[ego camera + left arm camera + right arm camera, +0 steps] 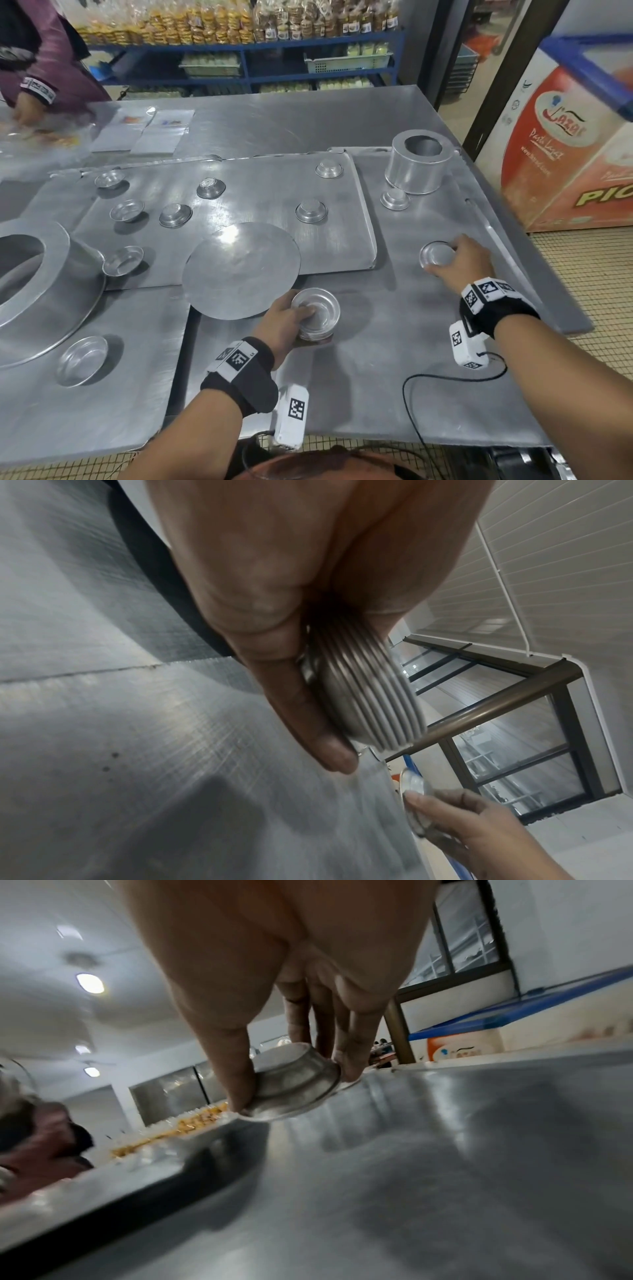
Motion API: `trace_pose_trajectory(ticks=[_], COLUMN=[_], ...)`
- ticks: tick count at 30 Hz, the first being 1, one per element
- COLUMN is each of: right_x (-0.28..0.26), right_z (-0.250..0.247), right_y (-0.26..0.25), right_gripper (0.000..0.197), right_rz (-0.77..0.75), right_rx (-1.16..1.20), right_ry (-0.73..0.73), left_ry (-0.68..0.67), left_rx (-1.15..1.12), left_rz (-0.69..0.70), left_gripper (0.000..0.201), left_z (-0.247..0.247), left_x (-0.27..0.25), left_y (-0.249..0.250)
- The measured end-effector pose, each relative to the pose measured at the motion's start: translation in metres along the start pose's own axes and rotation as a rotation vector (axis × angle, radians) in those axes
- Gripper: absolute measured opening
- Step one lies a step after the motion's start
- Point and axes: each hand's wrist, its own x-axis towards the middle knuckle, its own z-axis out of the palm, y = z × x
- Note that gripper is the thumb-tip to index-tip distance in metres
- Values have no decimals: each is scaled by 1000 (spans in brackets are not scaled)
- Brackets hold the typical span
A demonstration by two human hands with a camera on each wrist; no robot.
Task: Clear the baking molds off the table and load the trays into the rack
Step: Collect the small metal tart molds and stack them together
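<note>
My left hand (291,318) grips a nested stack of small metal molds (317,315), thumb inside the top one; the left wrist view shows the stack (369,704) of several rims between thumb and fingers. My right hand (455,260) pinches a single small mold (436,254) by its rim, tilted up off the right tray (428,377); the right wrist view shows this mold (294,1088) between thumb and fingers. More small molds lie scattered on the middle tray (260,192), such as one (311,211) and another (329,169). One mold (395,199) stands on the right tray.
A round flat metal disc (241,270) overlaps the trays. A tall ring mold (421,161) stands at the back right, a large ring pan (37,284) at the left. Another person's hand (27,109) works at the far left. A freezer (561,154) stands beyond the table's right edge.
</note>
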Motion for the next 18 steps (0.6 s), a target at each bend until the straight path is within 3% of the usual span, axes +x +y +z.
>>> trace_pose_trajectory(ticks=[6,10,15,18], right_x=[-48,-92,-130,-143], right_z=[6,7,19,28], right_y=[-51,-87,-108,-111], right_gripper=[66,71,61,59], right_rz=[-125,-318,-457,-496], right_rx=[388,660,787,777], right_ry=[-27,-131,-253,-283], left_ry=[10,27,-82,-137], left_rx=[-26,-93,-99,-114], left_rz=[-14,-39,-37,-26], left_gripper=[26,32,58,59], left_z=[4,7,7,6], left_x=[-4,-7,-12,-19], left_y=[2,5,6,6])
